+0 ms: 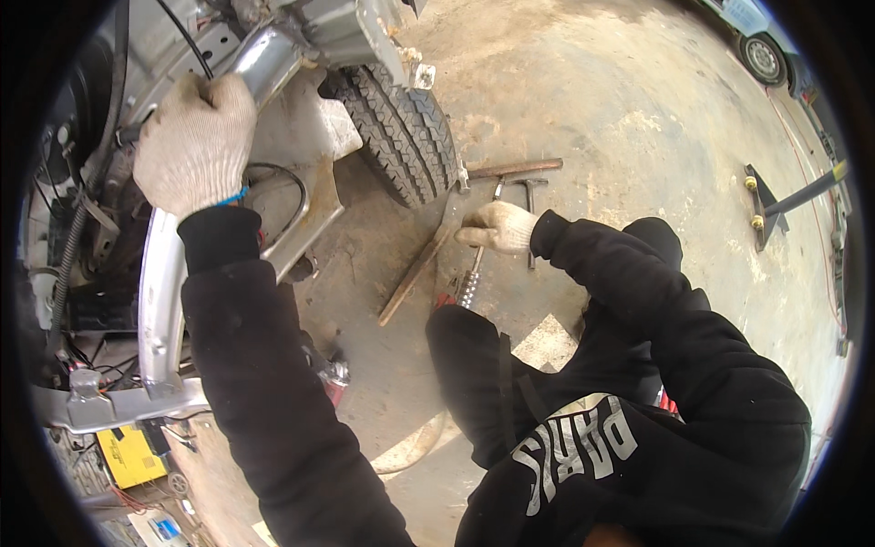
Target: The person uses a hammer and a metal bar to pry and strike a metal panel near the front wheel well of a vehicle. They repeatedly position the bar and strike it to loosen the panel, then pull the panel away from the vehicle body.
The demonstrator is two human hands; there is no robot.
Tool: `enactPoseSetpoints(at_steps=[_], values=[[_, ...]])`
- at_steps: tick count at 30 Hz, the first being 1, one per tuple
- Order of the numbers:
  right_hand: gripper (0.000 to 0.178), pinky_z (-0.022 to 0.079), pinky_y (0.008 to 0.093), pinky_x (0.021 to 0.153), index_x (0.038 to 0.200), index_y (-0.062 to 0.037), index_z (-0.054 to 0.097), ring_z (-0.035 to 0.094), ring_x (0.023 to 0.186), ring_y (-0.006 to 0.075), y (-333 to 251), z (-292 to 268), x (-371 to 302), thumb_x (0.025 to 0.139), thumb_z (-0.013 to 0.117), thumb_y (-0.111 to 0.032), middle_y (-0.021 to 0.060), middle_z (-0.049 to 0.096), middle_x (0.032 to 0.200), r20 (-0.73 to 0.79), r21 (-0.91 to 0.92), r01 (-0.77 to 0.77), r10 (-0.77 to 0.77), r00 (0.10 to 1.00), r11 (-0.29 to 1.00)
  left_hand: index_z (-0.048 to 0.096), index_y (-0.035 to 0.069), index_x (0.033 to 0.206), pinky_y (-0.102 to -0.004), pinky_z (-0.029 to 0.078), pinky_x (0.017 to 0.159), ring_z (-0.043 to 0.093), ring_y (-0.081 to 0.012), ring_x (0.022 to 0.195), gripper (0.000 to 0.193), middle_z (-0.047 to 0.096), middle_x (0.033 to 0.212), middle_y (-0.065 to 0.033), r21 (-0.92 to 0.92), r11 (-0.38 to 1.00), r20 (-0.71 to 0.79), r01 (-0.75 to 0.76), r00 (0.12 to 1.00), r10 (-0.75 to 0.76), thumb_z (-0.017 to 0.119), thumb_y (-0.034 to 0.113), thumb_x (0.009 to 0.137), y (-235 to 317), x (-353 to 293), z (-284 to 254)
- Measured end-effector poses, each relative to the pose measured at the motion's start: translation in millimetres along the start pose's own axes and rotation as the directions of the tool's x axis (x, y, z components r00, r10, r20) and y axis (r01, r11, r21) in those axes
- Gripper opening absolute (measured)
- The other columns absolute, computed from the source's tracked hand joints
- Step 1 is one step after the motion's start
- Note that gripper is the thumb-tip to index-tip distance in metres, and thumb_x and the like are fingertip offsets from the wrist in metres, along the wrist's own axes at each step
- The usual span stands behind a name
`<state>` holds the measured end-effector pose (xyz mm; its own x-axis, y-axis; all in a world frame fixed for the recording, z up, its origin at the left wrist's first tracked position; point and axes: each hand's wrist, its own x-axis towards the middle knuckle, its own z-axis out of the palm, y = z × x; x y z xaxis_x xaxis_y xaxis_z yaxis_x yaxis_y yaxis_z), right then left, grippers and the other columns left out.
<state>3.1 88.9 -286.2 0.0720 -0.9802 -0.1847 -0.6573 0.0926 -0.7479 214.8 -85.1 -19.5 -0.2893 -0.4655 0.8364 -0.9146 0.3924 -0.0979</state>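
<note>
My left hand [195,144], in an off-white knit glove, is closed over the bare silver frame rail [266,66] of a vehicle's stripped front end. Its fingertips are partly hidden, and a thin black cable [187,36] ends at the knuckles. Low over the floor, my right hand [499,227], gloved alike, has its fingers curled round a slim metal rod [476,260]. A ribbed metal section [468,290] shows on that rod beside my knee. Close by lie a wooden-handled hammer [515,169], a dark T-shaped bar [531,223] and a wooden handle [412,281].
A treaded tyre [396,132] stands under the vehicle body. The lower silver crossmember [128,404] runs near a yellow box [132,456] at lower left. To the right, a dark stand with a pole [770,210] rests on the concrete floor [620,109]; another vehicle's wheel [762,60] is beyond.
</note>
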Motion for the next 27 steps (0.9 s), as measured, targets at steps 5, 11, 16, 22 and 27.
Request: enactPoseSetpoints(at_steps=[5, 11, 16, 22, 27], values=[[0.042, 0.052, 0.0449, 0.081, 0.101, -0.0057, 0.069, 0.065, 0.092, 0.0385, -23, 16, -5, 0.089, 0.058, -0.045, 0.0217, 0.068, 0.093, 0.075, -0.154, 0.087, -0.076, 0.994, 0.984, 0.07, 0.01, 0.079, -0.049, 0.053, 0.069, 0.067, -0.0395, 0.076, 0.033, 0.069, 0.078, -0.0184, -0.002, 1.0, 0.0, 0.006, 1.0, -0.006, 0.05, 0.035, 0.078, 2, 0, -1], [0.039, 0.052, 0.0464, 0.076, 0.092, -0.0078, 0.071, 0.066, 0.087, 0.0379, -35, 40, -24, 0.079, 0.064, -0.044, 0.0183, 0.069, 0.088, 0.342, -0.375, 0.134, 0.002, 0.94, 0.917, 0.071, 0.012, 0.077, -0.0475, 0.053, 0.066, 0.067, -0.0377, 0.071, 0.03, 0.069, 0.075, -0.0155, 0.003, 1.0, -0.074, -0.013, 0.997, 0.013, 0.052, 0.035, 0.078, 3, -1, 2], [0.039, 0.052, 0.0465, 0.077, 0.096, -0.009, 0.073, 0.067, 0.089, 0.0373, -31, 47, -31, 0.077, 0.064, -0.042, 0.0182, 0.07, 0.089, 0.328, -0.368, 0.113, 0.015, 0.945, 0.923, 0.071, 0.012, 0.075, -0.0468, 0.054, 0.063, 0.067, -0.0374, 0.067, 0.031, 0.068, 0.071, -0.0164, 0.064, 0.997, -0.106, -0.048, 0.993, 0.054, 0.051, 0.036, 0.079, -4, -3, 9], [0.035, 0.051, 0.0481, 0.076, 0.092, -0.0098, 0.069, 0.066, 0.086, 0.0388, -29, 44, -38, 0.081, 0.064, -0.042, 0.0182, 0.069, 0.086, 0.328, -0.397, 0.107, 0.032, 0.944, 0.911, 0.069, 0.012, 0.077, -0.0485, 0.055, 0.061, 0.067, -0.0384, 0.067, 0.036, 0.068, 0.071, -0.0175, -0.032, 0.997, -0.101, -0.074, 0.992, 0.07, 0.049, 0.04, 0.083, -8, -5, 7], [0.036, 0.051, 0.0455, 0.076, 0.092, -0.0088, 0.067, 0.066, 0.086, 0.0354, -30, 47, -39, 0.084, 0.062, -0.044, 0.0158, 0.069, 0.086, 0.389, -0.427, 0.112, 0.071, 0.918, 0.897, 0.066, 0.007, 0.069, -0.0428, 0.053, 0.065, 0.066, -0.0324, 0.061, 0.02, 0.065, 0.064, -0.0156, -0.047, 0.994, -0.376, -0.098, 0.924, 0.073, 0.061, 0.026, 0.074, 0, -11, 12]])
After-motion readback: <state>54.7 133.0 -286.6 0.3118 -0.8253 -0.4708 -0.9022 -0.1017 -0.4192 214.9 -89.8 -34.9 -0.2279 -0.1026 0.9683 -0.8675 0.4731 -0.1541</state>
